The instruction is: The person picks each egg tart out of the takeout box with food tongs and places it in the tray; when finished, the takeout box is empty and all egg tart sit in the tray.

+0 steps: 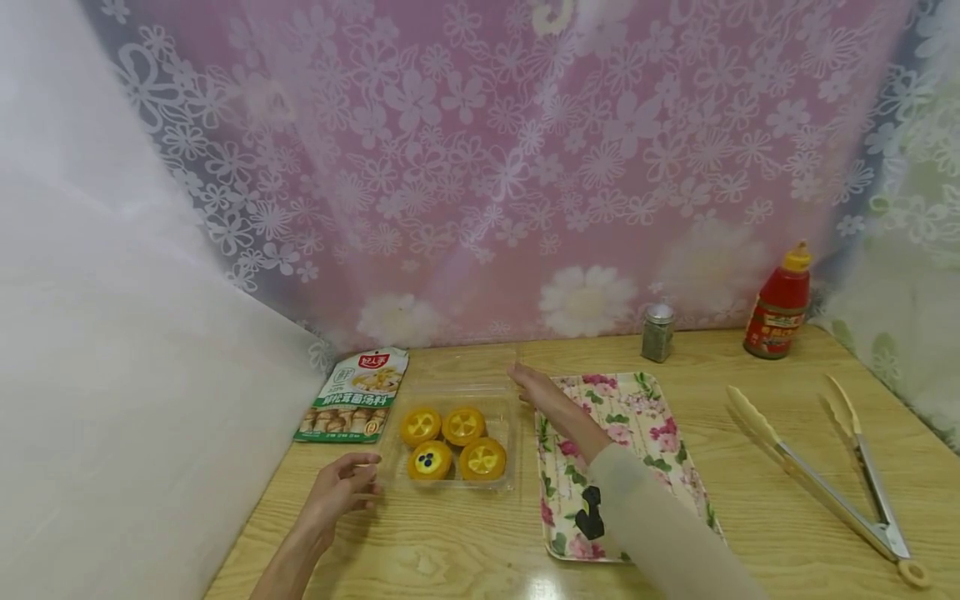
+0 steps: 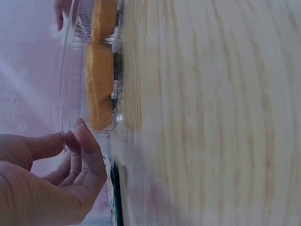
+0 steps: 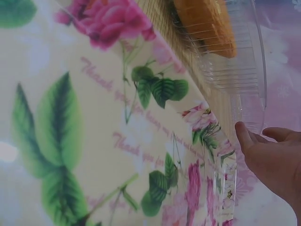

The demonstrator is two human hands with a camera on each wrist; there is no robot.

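A clear plastic container [image 1: 515, 475] holds several egg tarts [image 1: 462, 426], one topped with dark dots; its clear lid [image 1: 457, 364] lies folded back toward the wall. At the near left corner, my left hand [image 1: 341, 493] pinches the container's rim between thumb and fingers, seen closely in the left wrist view, where the tarts [image 2: 100, 70] show from the side. My right hand [image 1: 542, 393] is at the right edge of the lid, over the far end of the floral tray [image 1: 652, 500]. In the right wrist view its fingertips meet the lid's edge, fingers loosely extended.
A green-and-white food pouch [image 1: 352, 396] lies behind the left hand. Tongs [image 1: 862, 492] with pale tips rest spread open at the right. A spice jar [image 1: 657, 333] and a red sauce bottle [image 1: 780, 304] stand near the floral curtain [image 1: 480, 167].
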